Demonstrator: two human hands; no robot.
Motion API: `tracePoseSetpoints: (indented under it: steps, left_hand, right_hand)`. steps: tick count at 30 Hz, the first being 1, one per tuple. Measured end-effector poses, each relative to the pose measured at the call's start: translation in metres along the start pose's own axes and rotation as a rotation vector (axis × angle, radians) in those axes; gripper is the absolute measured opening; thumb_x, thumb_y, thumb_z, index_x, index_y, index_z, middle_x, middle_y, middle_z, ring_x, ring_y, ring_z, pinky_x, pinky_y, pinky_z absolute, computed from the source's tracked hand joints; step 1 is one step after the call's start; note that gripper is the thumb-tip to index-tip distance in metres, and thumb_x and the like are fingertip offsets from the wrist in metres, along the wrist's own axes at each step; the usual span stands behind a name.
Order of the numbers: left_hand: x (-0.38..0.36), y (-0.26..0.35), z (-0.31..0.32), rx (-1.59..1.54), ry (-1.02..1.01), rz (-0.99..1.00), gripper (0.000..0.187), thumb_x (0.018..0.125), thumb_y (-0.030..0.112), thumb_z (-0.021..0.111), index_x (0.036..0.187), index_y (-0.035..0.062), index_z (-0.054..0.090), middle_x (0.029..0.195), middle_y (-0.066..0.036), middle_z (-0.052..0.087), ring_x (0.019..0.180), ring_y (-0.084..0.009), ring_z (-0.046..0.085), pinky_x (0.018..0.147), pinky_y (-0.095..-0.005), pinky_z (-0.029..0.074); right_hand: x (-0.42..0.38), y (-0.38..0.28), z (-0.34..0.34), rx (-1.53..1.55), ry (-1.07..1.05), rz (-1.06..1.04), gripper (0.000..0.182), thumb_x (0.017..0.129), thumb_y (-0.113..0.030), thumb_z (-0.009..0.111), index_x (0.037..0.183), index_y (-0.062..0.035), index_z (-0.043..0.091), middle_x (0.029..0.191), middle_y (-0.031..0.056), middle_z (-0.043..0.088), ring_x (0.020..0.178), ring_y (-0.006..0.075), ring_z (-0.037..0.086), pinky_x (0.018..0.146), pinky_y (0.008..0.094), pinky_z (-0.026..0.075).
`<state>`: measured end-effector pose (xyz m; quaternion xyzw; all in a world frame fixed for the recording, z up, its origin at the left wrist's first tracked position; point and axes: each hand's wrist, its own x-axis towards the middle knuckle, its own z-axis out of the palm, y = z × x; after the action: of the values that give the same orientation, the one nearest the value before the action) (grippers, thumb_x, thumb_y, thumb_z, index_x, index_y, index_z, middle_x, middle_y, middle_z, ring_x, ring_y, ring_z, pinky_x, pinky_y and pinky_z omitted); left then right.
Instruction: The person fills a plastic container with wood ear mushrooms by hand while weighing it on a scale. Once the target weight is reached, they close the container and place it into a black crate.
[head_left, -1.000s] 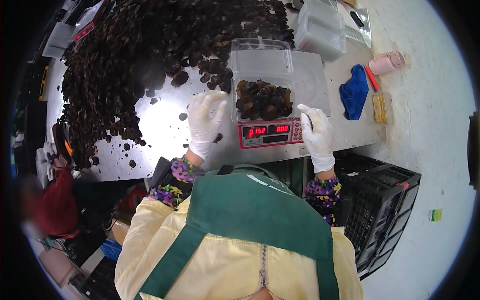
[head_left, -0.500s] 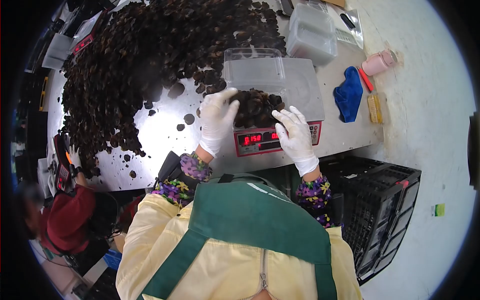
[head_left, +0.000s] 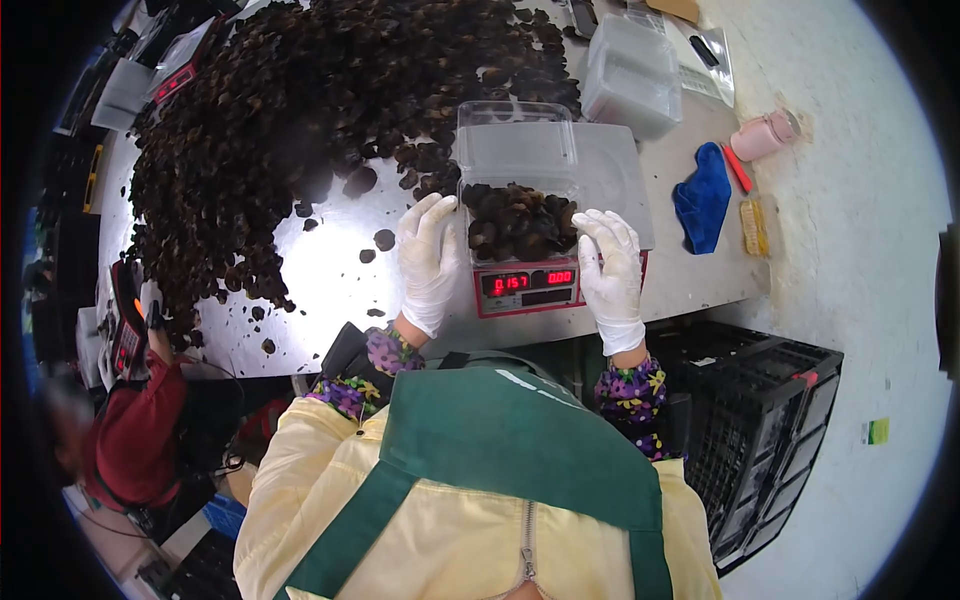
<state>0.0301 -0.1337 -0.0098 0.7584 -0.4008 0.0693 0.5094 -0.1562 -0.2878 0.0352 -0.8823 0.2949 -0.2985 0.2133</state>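
Note:
A clear plastic box with a raised lid (head_left: 516, 145) rests on a red-framed digital scale (head_left: 527, 288). Dark brown, flat dried pieces that look like mushrooms (head_left: 520, 222) fill its lower half. The red display reads about 0.157. My left hand (head_left: 428, 265), in a white glove, is beside the box's left side, fingers stretched upward and holding nothing. My right hand (head_left: 611, 275), also gloved, lies at the box's right edge, fingertips right at its corner, fingers extended with the thumb apart.
A large heap of the dark pieces (head_left: 300, 110) covers the table's left and back. Stacked clear boxes (head_left: 632, 75), a blue cloth (head_left: 702, 200), a pink bottle (head_left: 765, 135) and a brush (head_left: 754, 228) lie right. Black crates (head_left: 750, 430) stand below. A co-worker in red (head_left: 135, 435) sits left.
My left hand has drawn back from the pieces to outside the box's left side. My right hand has shifted slightly right and down. The reading went from about 0.158 to 0.157.

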Motion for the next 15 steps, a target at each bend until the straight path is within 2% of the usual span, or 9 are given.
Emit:
tracePoseSetpoints:
  steps: [2,6,10,13,15]
  left_hand:
    - [-0.005,-0.003,-0.006,0.047,-0.049,-0.061,0.035,0.087,-0.003,0.060,0.120,0.0069,0.066,0.123,-0.016,0.060,0.115,-0.0319,0.056,0.101,-0.0395,0.043]
    - [-0.015,-0.019,-0.020,0.041,-0.009,-0.136,0.032,0.086,-0.003,0.063,0.115,0.0071,0.067,0.119,-0.014,0.062,0.111,-0.0305,0.057,0.099,-0.0392,0.044]
    - [-0.019,-0.024,-0.034,0.141,-0.075,-0.165,0.024,0.082,0.004,0.071,0.106,0.0086,0.068,0.110,-0.011,0.064,0.103,-0.0295,0.058,0.094,-0.0401,0.045]
    - [-0.008,0.004,-0.029,0.220,-0.199,-0.007,0.024,0.077,0.019,0.079,0.100,0.0140,0.072,0.119,-0.011,0.061,0.109,-0.0323,0.054,0.095,-0.0435,0.044]
    - [-0.002,0.012,-0.016,0.247,-0.230,0.051,0.023,0.077,0.020,0.079,0.098,0.0142,0.072,0.120,-0.011,0.060,0.110,-0.0324,0.053,0.095,-0.0432,0.044]
  right_hand:
    - [0.002,-0.004,0.001,-0.007,-0.023,-0.029,0.026,0.088,-0.007,0.064,0.113,-0.0087,0.070,0.118,0.0112,0.066,0.117,0.0328,0.056,0.103,0.0429,0.043]
    - [0.002,-0.009,0.002,0.019,-0.046,-0.032,0.028,0.088,-0.006,0.065,0.114,-0.0095,0.070,0.121,0.0108,0.065,0.119,0.0327,0.055,0.104,0.0427,0.043]
    - [0.002,-0.015,0.007,0.019,-0.048,-0.030,0.029,0.085,-0.007,0.067,0.114,-0.0113,0.071,0.120,0.0104,0.064,0.118,0.0341,0.055,0.103,0.0436,0.043]
    - [0.008,-0.027,0.017,0.040,-0.054,-0.141,0.030,0.082,-0.008,0.069,0.112,-0.0114,0.071,0.117,0.0103,0.064,0.117,0.0343,0.055,0.102,0.0442,0.043]
    - [0.011,-0.036,0.022,0.052,-0.063,-0.149,0.030,0.082,-0.008,0.069,0.112,-0.0115,0.071,0.117,0.0102,0.064,0.117,0.0343,0.055,0.102,0.0442,0.043]
